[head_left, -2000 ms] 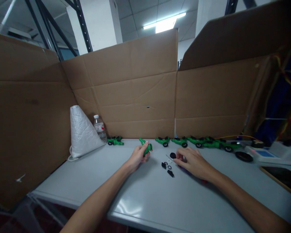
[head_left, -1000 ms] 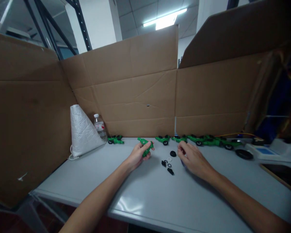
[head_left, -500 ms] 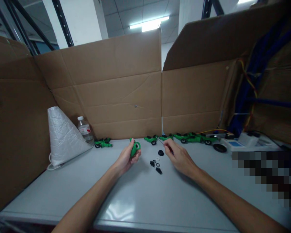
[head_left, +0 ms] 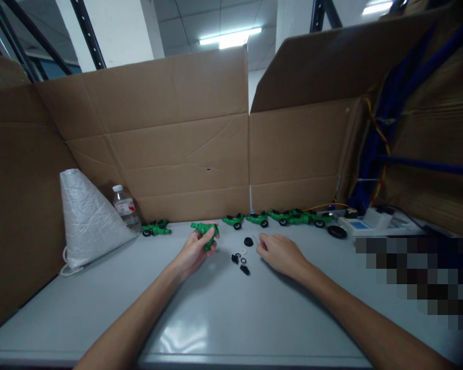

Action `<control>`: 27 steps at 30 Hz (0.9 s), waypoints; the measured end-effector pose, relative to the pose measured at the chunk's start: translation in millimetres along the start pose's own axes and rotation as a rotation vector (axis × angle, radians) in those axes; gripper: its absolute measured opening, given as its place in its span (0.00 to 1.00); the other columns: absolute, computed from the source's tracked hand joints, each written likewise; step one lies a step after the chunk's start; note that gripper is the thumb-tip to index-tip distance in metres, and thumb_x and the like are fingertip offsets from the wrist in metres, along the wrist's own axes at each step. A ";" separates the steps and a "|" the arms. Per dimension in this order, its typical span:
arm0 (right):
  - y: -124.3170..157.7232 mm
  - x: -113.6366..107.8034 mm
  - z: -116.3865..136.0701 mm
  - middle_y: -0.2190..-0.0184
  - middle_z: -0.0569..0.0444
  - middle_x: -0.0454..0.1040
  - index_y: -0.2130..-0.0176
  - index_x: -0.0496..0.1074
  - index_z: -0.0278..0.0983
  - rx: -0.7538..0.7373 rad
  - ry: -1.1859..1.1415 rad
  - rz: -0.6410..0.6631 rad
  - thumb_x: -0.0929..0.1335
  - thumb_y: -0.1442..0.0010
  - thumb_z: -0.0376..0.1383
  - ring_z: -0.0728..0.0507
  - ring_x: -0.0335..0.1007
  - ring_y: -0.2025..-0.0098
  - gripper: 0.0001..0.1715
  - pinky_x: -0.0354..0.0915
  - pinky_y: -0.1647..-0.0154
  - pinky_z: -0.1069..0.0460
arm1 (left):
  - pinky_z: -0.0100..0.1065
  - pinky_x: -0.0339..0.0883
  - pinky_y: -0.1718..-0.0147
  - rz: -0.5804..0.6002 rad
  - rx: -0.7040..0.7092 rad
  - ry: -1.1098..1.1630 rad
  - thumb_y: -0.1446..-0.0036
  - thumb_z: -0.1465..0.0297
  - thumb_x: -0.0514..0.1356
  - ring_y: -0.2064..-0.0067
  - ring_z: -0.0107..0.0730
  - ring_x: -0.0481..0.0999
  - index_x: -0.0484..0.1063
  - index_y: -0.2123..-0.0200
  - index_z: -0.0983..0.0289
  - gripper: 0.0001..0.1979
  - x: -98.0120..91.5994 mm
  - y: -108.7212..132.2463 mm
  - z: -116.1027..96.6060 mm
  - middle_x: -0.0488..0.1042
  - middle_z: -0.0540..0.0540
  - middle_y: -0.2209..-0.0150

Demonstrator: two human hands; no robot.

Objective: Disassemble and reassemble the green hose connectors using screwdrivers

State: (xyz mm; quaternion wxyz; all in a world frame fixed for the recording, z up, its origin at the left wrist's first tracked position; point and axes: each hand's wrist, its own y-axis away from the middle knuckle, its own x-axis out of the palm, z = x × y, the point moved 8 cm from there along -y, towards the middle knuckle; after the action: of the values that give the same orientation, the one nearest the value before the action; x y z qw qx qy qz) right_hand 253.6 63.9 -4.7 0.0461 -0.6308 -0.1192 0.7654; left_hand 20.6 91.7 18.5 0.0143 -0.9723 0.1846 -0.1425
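Note:
My left hand (head_left: 195,253) is closed around a green plastic toy-vehicle body (head_left: 205,228), held above the table with its narrow end pointing left. To the right, my right hand (head_left: 280,252) is closed low over the table. A thin metal rod showed at its fingertips a moment ago; now it is barely visible. Between the hands lie a black round cap (head_left: 248,241), a white ring (head_left: 244,251), a black ring (head_left: 243,261) and small black pieces (head_left: 245,270).
Several green toy vehicles (head_left: 257,220) with black wheels line the back by the cardboard wall (head_left: 193,154). Others (head_left: 156,228) stand left, near a water bottle (head_left: 125,206) and a silvery bag (head_left: 90,221). At right are a black ring (head_left: 337,232) and a power strip (head_left: 364,226).
The green body has turned in my left hand from end-on to side-on. My right hand has lowered, and the rod's tip has come down from beside the vehicles. The view has shifted slightly right.

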 end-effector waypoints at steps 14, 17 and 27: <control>-4.1 -3.1 -40.6 0.56 0.35 0.81 0.52 0.73 0.34 0.128 0.064 0.065 0.62 0.29 0.44 0.32 0.80 0.56 0.19 0.64 0.61 0.46 | 0.24 0.45 0.81 0.015 -0.106 -0.013 0.42 0.41 0.64 0.78 0.18 0.55 0.70 0.65 0.67 0.31 -8.1 -6.4 12.9 0.62 0.46 0.75; -3.5 5.9 -42.9 0.55 0.35 0.81 0.53 0.73 0.34 0.103 0.043 0.121 0.60 0.28 0.38 0.33 0.80 0.55 0.15 0.63 0.60 0.46 | 0.23 0.44 0.82 0.003 -0.148 -0.004 0.41 0.39 0.61 0.80 0.17 0.53 0.66 0.70 0.65 0.32 -7.8 -6.3 16.8 0.59 0.44 0.78; -2.4 -14.6 -10.9 0.62 0.43 0.81 0.50 0.63 0.37 0.006 -0.135 -0.128 0.53 0.22 0.40 0.36 0.79 0.65 0.16 0.56 0.70 0.49 | 0.24 0.51 0.79 0.126 -0.152 0.012 0.40 0.47 0.66 0.77 0.20 0.59 0.71 0.64 0.66 0.26 5.4 -0.4 15.8 0.64 0.48 0.73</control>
State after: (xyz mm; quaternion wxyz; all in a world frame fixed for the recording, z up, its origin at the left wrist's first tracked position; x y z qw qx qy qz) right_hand 267.0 64.3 7.9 0.0886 -0.5688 -0.1600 0.8019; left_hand 30.0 89.7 4.9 -0.0519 -0.9562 0.2557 -0.1327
